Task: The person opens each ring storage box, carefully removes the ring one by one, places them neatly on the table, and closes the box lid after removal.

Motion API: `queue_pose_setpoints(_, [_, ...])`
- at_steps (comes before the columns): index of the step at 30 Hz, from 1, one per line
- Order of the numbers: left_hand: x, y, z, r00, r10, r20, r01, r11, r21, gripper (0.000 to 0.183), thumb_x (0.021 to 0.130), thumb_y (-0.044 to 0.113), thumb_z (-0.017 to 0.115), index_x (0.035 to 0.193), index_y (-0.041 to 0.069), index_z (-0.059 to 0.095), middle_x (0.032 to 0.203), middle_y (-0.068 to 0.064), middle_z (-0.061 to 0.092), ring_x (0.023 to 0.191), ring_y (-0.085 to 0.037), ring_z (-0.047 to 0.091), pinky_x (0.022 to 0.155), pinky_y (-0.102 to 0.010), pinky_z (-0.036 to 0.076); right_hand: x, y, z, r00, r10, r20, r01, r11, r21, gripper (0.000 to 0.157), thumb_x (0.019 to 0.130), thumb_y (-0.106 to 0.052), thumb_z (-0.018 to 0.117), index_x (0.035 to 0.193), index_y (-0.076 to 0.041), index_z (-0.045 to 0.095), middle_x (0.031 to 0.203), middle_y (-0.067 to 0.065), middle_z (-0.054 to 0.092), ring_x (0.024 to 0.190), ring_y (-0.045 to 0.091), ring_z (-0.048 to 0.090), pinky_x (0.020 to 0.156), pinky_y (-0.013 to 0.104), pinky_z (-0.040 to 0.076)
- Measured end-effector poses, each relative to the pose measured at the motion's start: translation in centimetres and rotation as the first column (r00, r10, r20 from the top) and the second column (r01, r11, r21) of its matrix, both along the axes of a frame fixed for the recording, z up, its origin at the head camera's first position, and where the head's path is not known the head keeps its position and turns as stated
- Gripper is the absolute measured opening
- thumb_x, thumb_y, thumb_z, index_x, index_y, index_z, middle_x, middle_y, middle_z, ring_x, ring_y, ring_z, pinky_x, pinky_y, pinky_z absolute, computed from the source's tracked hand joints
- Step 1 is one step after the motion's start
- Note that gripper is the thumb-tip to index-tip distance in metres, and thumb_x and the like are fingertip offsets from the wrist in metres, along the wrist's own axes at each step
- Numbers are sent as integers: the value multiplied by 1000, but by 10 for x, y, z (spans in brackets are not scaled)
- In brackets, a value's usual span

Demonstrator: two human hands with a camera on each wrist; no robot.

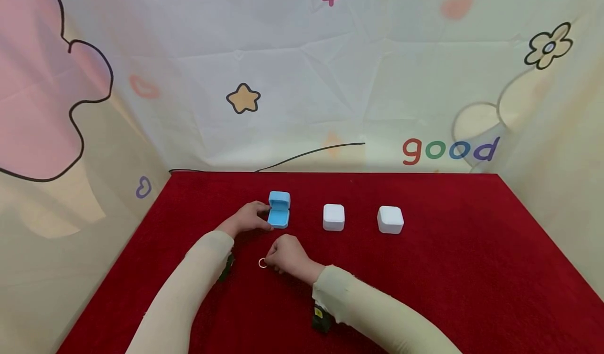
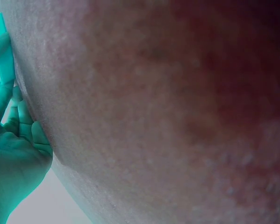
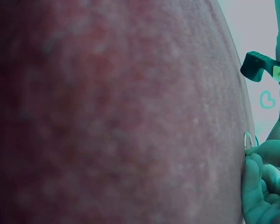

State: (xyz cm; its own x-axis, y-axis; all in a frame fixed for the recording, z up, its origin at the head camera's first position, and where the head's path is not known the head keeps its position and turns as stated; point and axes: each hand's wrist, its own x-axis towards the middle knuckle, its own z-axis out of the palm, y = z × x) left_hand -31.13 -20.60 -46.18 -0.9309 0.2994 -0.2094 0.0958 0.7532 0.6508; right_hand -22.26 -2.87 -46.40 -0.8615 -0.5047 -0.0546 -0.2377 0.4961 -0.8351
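A light blue ring box point(image 1: 279, 217) stands on the red cloth with its lid raised. My left hand point(image 1: 247, 218) grips it from the left, thumb at the near corner and fingers at the far side. The left wrist view shows part of the box point(image 2: 6, 63) between thumb and finger. Closer to me, my right hand point(image 1: 290, 255) pinches a thin gold-coloured ring point(image 1: 262, 263) between thumb and fingertip. That ring point(image 3: 247, 140) also sticks up from the fingertips in the right wrist view. I see nothing inside the blue box.
Two white boxes with lids down, a middle one point(image 1: 333, 217) and a right one point(image 1: 390, 220), stand in a row to the right of the blue one. Red cloth point(image 1: 448, 270) covers the table. A printed curtain point(image 1: 302, 71) rises behind and at both sides.
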Motion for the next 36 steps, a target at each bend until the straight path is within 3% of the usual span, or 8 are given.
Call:
queue_pose_setpoints(17, [0,-1,2,1000,-5,2,5,1000,3,66,88,13,77,144,-9,51,149,-27,49,135,-39,49,114,-50,46,-1,-2,0,1000,6,-16,-5,1000,22,21,90,-2,70,70,2,77,65,18,73,44,4,50,46,17,44])
queue_pose_setpoints(36, [2,0,1,1000,12,29,-11,1000,-8,66,90,16,75,147,-6,50,151,-25,47,136,-38,47,115,-50,46,-1,1,1,997,-6,72,4,1000,19,17,91,-3,71,79,5,79,73,19,75,50,6,59,53,24,56])
